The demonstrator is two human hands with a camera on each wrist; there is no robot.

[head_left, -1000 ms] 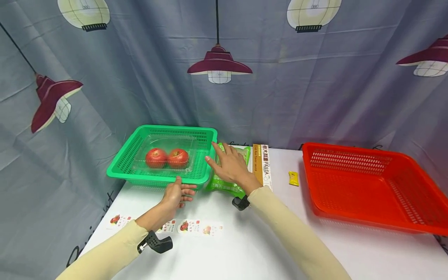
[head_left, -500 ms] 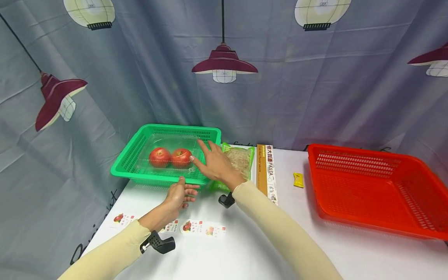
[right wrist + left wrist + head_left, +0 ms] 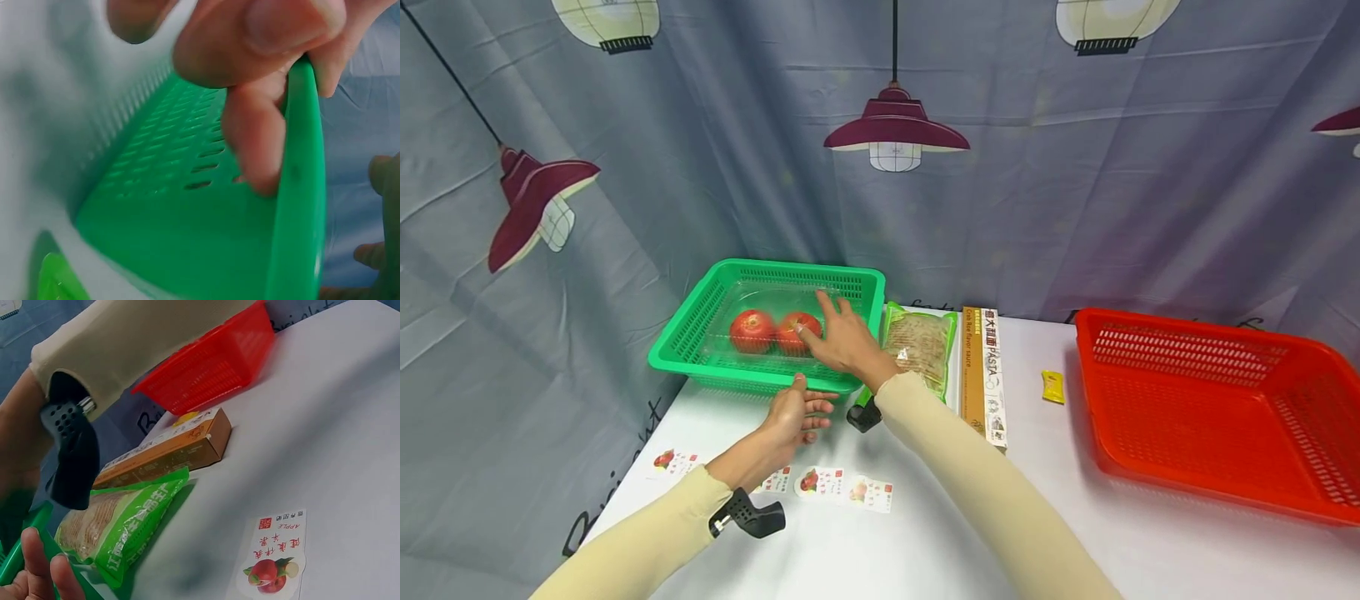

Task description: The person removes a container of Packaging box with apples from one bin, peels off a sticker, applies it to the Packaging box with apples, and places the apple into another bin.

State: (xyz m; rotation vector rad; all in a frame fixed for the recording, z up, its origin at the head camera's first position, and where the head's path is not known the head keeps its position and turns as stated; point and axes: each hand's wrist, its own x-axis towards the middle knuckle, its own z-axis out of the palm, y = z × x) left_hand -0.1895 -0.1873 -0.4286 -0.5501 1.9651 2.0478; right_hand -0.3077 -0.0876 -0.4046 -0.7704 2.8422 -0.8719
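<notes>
Two red apples (image 3: 752, 332) lie under a clear plastic container (image 3: 762, 293) inside a green basket (image 3: 688, 367). My left hand (image 3: 801, 414) is at the basket's near rim. In the right wrist view its fingers (image 3: 253, 140) press the outer wall below the rim, with the thumb over the inner side. My right hand (image 3: 846, 337) reaches over the basket's right side, fingers spread. Its thumb overlaps the right-hand apple and its index finger lies near the container's far corner. In the left wrist view, left fingertips (image 3: 37, 562) show beside the green rim.
A green bag of noodles (image 3: 919, 346) and a pasta box (image 3: 973, 367) lie right of the basket. Further right are a small yellow packet (image 3: 1052, 387) and a red basket (image 3: 1195, 425). Several apple labels (image 3: 820, 481) lie in front. A grey printed curtain (image 3: 1015, 217) hangs behind.
My right hand has moved left from above the noodle bag to over the apple container. The left hand has stayed at the green basket's near rim. The head view has shifted slightly.
</notes>
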